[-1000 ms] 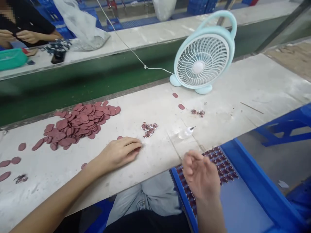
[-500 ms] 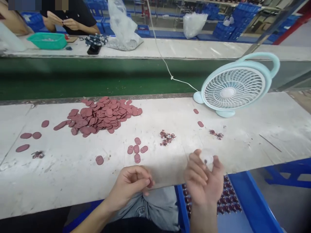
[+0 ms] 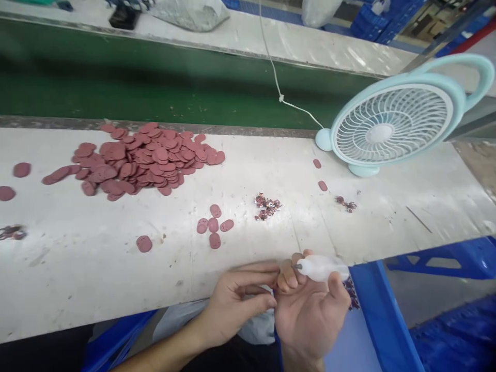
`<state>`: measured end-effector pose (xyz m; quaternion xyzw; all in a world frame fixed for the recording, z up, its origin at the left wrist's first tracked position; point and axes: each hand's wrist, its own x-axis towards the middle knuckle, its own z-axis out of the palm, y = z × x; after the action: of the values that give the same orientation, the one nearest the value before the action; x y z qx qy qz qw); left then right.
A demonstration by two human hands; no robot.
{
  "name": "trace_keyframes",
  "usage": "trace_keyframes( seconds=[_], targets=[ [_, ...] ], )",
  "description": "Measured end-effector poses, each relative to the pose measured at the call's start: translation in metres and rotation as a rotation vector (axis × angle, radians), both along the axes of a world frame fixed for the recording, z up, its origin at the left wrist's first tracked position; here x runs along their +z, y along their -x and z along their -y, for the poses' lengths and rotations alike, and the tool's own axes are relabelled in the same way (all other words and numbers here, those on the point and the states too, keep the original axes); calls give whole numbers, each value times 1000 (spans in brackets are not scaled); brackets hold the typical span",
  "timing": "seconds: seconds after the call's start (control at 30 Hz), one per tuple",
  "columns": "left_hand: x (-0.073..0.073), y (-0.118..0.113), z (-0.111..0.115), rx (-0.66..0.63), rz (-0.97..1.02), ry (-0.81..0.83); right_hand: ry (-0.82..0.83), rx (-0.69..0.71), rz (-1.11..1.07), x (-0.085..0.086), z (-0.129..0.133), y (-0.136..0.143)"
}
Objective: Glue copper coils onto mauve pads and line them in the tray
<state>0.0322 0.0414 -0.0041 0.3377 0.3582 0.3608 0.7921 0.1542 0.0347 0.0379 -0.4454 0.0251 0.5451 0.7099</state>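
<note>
My right hand (image 3: 310, 310), palm turned up, holds a small translucent white squeeze bottle (image 3: 323, 268) with a thin metal tip pointing left. My left hand (image 3: 244, 302) meets the right one's curled fingers at the table's front edge. Its thumb and fingers are closed together, and anything between them is hidden. On the table beyond, a cluster of flat dark-red oval pieces (image 3: 213, 225) lies nearest the hands. Small shiny brown-red parts (image 3: 266, 206) sit in a little heap to the right of that cluster.
A large pile of red ovals (image 3: 143, 160) covers the back left of the white table (image 3: 248, 181). At the back right stands a light-blue fan (image 3: 391, 129) with a white cord (image 3: 277, 77). A blue tray (image 3: 387, 310) with brown-red parts is below the table edge.
My hands have come together, the left moving right toward the right hand. The bottle has swung sideways, its tip now pointing left. The camera view has tilted down.
</note>
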Motion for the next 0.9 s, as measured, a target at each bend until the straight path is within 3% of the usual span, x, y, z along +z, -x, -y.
trace_keyframes(
  seconds=[0.13, 0.43, 0.63, 0.77, 0.83, 0.9],
  targets=[
    [2, 3, -3, 36, -22, 15, -28, 32, -23, 1, 2, 7],
    [4, 1, 0, 48, 176, 103, -39, 158, -11, 3, 10, -1],
    [2, 5, 4, 25, 263, 294, -163, 393, -6, 9, 13, -19],
    [-1, 10, 10, 57, 404, 502, -167, 313, 415, 10, 21, -16],
    [-2, 12, 14, 87, 446, 510, -108, 204, 682, 2, 33, -13],
    [-3, 13, 18, 110, 470, 499, -51, 167, 781, -13, 51, -18]
  ],
)
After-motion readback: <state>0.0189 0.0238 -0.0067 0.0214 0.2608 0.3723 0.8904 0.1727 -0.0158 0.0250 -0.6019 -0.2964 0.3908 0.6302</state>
